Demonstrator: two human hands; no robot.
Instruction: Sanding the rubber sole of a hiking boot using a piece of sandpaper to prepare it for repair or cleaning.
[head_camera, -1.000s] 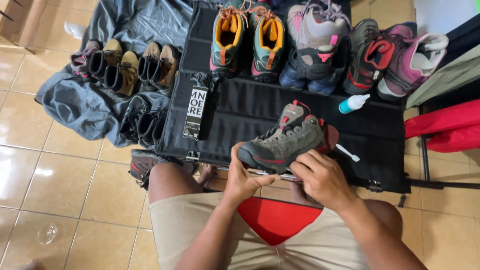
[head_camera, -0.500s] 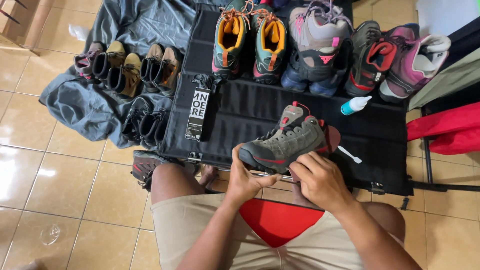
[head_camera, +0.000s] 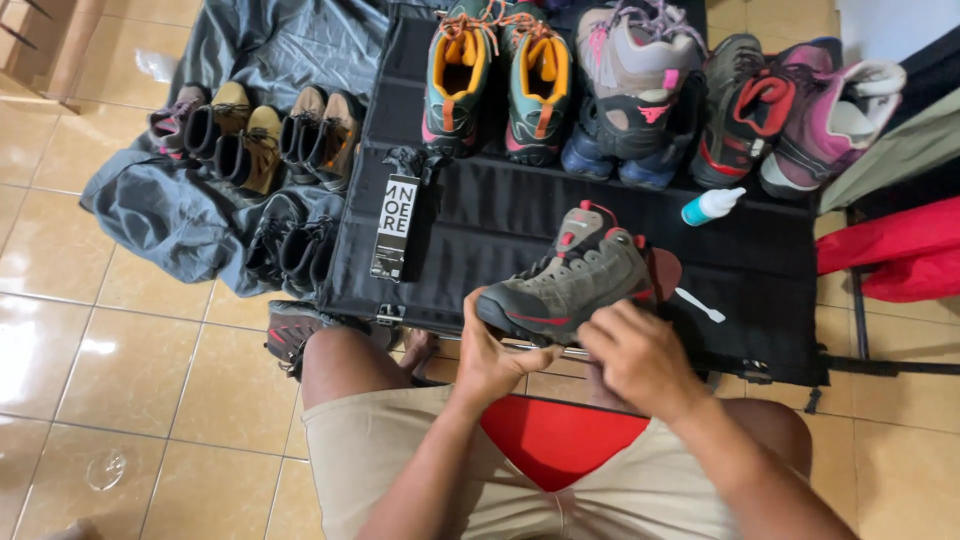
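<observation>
A grey hiking boot (head_camera: 578, 283) with red trim lies on its side at the near edge of a black mat (head_camera: 500, 215). My left hand (head_camera: 487, 352) grips the boot's toe from below. My right hand (head_camera: 640, 355) sits against the boot's sole near the middle, fingers curled on its edge. A small white stick (head_camera: 700, 305) lies on the mat just right of the boot. A white bottle with a blue cap (head_camera: 712, 205) lies beyond it. My knees and beige shorts fill the bottom of the view.
Several pairs of coloured boots (head_camera: 640, 90) line the mat's far side. Brown and black shoes (head_camera: 250, 140) rest on a grey cloth (head_camera: 170, 215) to the left. Another grey boot (head_camera: 295, 335) lies by my left knee. A red bag (head_camera: 895, 255) is at the right on tiled floor.
My right hand has shifted slightly along the boot's sole. The boot stays in the same place, held by my left hand.
</observation>
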